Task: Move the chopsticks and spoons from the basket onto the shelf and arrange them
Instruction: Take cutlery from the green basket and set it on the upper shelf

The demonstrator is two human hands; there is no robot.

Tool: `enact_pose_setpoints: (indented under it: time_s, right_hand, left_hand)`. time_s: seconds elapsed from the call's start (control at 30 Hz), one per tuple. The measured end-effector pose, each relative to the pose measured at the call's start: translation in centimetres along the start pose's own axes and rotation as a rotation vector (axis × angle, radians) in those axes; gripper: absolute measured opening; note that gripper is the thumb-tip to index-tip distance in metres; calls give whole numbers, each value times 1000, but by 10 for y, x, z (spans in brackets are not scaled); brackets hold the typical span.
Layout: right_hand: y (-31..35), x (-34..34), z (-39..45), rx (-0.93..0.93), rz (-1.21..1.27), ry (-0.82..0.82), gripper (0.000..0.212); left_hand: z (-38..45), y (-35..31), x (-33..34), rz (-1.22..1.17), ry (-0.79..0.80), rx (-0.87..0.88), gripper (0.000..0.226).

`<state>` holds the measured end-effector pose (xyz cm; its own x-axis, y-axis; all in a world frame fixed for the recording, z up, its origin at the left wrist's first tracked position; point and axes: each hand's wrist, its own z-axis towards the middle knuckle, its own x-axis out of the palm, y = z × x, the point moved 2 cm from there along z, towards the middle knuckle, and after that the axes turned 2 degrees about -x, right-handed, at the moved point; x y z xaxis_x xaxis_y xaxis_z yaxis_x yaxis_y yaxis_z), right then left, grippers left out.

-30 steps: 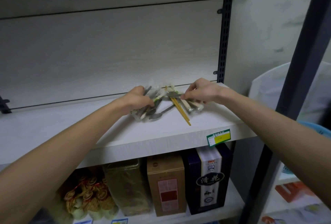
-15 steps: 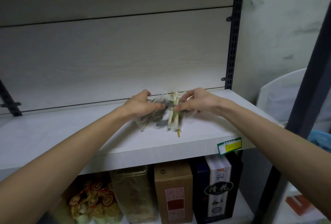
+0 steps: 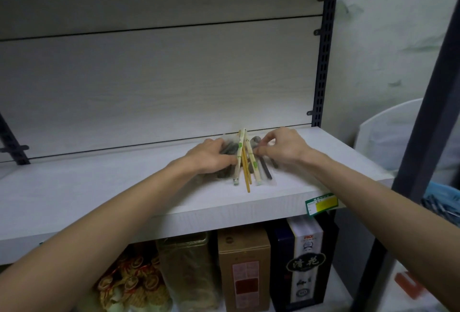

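A small pile of cutlery lies on the white shelf (image 3: 124,187) near its right end. Paper-wrapped chopsticks with green marks (image 3: 240,157) and a bare wooden pair (image 3: 247,178) point front to back, almost parallel. To their right are dark-handled spoons in clear wrappers (image 3: 265,173). More wrapped spoons (image 3: 224,174) lie under my left hand (image 3: 211,157), which grips them at the pile's left side. My right hand (image 3: 283,148) pinches a wrapper at the pile's right side, fingertips touching the cutlery. The blue basket (image 3: 443,197) shows at the right edge.
The shelf's wood-look back panel stands just behind the pile, and a dark slotted upright (image 3: 323,62) runs at the right. A price tag (image 3: 321,203) sits on the front edge. Boxes (image 3: 244,269) and packaged goods fill the lower shelf. A dark post (image 3: 423,137) crosses the right foreground.
The crossed, skewed chopsticks and spoons have been turned and drawn together, so they now lie nearly parallel, front to back. Both hands stayed on the pile.
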<state>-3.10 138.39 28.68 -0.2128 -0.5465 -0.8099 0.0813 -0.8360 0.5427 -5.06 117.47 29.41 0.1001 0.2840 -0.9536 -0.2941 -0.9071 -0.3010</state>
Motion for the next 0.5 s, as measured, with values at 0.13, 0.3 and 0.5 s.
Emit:
enact_pose_setpoints:
  time_s: [0.13, 0.3, 0.5]
  right_hand:
    - [16, 10, -5, 26, -7, 53, 59]
    - [44, 22, -2, 29, -88, 52, 61]
    - [82, 32, 1, -19, -282, 95, 66]
  left_hand:
    - [-3, 22, -2, -45, -19, -32, 49]
    - [-7, 42, -7, -49, -82, -51, 32]
    - [-17, 61, -18, 53, -175, -44, 33]
